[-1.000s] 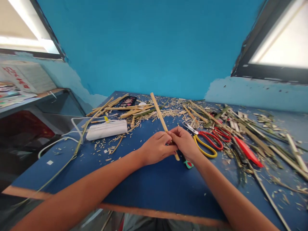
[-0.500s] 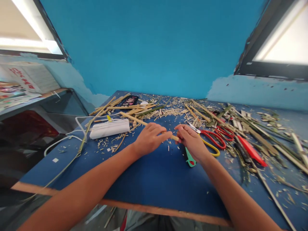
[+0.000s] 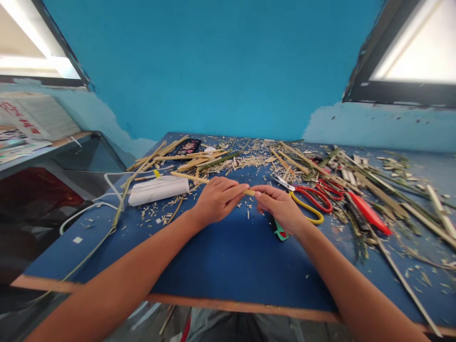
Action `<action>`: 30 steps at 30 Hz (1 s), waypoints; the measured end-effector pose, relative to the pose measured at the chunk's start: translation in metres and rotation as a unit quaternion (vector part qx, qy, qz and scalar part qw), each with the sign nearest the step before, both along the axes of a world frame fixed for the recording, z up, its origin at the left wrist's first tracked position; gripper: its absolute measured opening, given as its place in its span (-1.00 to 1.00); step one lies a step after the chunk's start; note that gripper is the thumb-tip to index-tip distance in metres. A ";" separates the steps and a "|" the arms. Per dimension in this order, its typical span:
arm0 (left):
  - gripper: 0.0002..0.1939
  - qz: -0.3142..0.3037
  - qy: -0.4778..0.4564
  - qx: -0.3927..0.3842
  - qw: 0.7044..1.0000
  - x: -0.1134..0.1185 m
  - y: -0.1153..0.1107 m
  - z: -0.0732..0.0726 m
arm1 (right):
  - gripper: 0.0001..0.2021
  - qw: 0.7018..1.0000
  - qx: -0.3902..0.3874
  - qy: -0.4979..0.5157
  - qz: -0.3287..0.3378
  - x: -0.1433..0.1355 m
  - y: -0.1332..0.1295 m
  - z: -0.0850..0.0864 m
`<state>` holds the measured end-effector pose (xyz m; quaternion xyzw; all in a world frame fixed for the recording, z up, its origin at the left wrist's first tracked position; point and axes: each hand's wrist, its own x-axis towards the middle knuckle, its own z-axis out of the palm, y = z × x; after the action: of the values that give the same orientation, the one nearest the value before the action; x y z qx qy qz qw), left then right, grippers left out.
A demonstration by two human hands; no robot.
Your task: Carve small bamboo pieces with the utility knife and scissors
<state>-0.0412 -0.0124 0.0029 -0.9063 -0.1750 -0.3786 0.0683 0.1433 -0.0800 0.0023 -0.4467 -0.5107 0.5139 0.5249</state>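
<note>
A thin pale bamboo stick [image 3: 190,177] slants across the middle, above the blue table. My left hand [image 3: 218,199] is wrapped round it, with the stick's far part reaching up and left past the knuckles. At the stick's right end, my right hand [image 3: 276,204] pinches the tip between thumb and fingers. Under the right hand lies a green tool [image 3: 281,232], mostly hidden by the palm. Scissors with red handles [image 3: 313,197] and a yellow handle [image 3: 307,213] rest just right of that hand.
A white power strip [image 3: 158,191] with cables lies left. Bamboo sticks [image 3: 171,151], a dark phone [image 3: 188,147] and shavings [image 3: 252,160] are at the back. Bamboo strips [image 3: 381,192] and a red-handled tool [image 3: 369,213] lie right. The table's wooden edge [image 3: 221,305] runs in front.
My right hand's fingers have come onto the stick's right end, and the stick lies flatter. My left hand has shifted slightly left and up. The whole view has moved a little.
</note>
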 end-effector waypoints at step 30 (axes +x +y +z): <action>-0.77 0.064 0.030 -0.011 0.997 0.004 -0.011 0.001 | -0.77 0.978 0.016 -0.177 -0.109 -0.016 -0.006 0.001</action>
<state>-0.0375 -0.0236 0.0038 -0.9048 -0.2343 -0.3447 0.0879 0.1276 -0.0859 0.0029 -0.5751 -0.5518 0.3578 0.4866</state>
